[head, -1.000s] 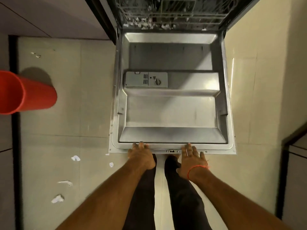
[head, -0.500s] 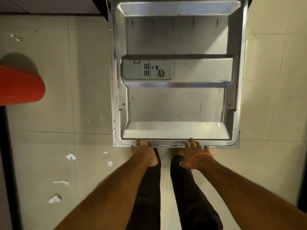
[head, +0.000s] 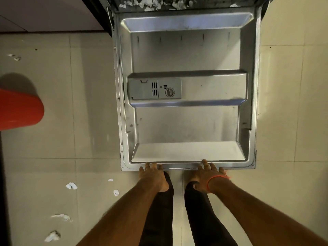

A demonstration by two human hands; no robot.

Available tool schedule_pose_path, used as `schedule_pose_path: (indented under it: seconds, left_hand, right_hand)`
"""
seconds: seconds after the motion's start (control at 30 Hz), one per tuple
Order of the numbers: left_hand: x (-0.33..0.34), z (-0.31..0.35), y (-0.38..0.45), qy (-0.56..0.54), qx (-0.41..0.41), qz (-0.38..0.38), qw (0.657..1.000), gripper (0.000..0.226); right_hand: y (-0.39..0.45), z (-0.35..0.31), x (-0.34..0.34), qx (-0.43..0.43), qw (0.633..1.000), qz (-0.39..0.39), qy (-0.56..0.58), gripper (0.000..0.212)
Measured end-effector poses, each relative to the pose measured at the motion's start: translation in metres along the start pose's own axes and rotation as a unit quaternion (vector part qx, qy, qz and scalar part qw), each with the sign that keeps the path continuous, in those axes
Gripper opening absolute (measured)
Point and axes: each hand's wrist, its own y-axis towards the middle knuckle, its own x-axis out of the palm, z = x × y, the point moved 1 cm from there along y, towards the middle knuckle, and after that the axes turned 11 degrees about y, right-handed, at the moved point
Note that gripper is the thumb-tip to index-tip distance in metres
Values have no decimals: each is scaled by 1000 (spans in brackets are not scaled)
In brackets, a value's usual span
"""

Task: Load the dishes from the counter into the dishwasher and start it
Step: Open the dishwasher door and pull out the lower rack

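Observation:
The dishwasher door (head: pixel 188 126) lies open and flat in front of me, its steel inner face up. A grey detergent dispenser (head: pixel 155 89) with a round knob sits in the door's middle band. At the top edge a strip of the lower rack (head: pixel 159 3) shows. My left hand (head: pixel 153 176) grips the door's near edge, left of centre. My right hand (head: pixel 208 176), with a red thread on the wrist, holds the same edge further right. No dishes are in view.
A red bucket (head: pixel 19 109) stands on the tiled floor at the left. Several scraps of white paper (head: pixel 71 185) lie on the floor to the left of my legs. A dark cabinet edge (head: pixel 99 13) runs beside the door's far left corner.
The door has grown larger in view and its near edge has shifted up the frame. The rack has slid almost out of view at the top. Both hands stay on the door's edge.

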Motion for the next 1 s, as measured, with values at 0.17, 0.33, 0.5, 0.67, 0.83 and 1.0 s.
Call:
schedule_pose_path:
  seconds: [0.17, 0.33, 0.5, 0.67, 0.83, 1.0]
  left_hand:
    - [-28, -8, -4, -12, 16, -35, 999, 74]
    - [-89, -37, -10, -24, 21, 94, 995, 67]
    - [-190, -78, -25, -47, 2, 317, 947, 75]
    - [-304, -103, -43, -9, -36, 488, 872, 92]
    - [-404, -113, -50, -10, -45, 591, 805, 98]
    - [-464, -119, -39, -28, -77, 509, 857, 104]
  right_hand:
    - [-9, -9, -38, -29, 999, 40, 24, 78]
    - [-21, -25, -125, -77, 983, 163, 33, 63]
    - [-34, -35, -237, -99, 949, 299, 27, 65]
    - [-62, -42, -348, -143, 869, 473, 3, 78]
    - [-77, -41, -438, -124, 813, 569, 9, 96]
    - [-66, -36, -499, -57, 872, 485, 9, 109]
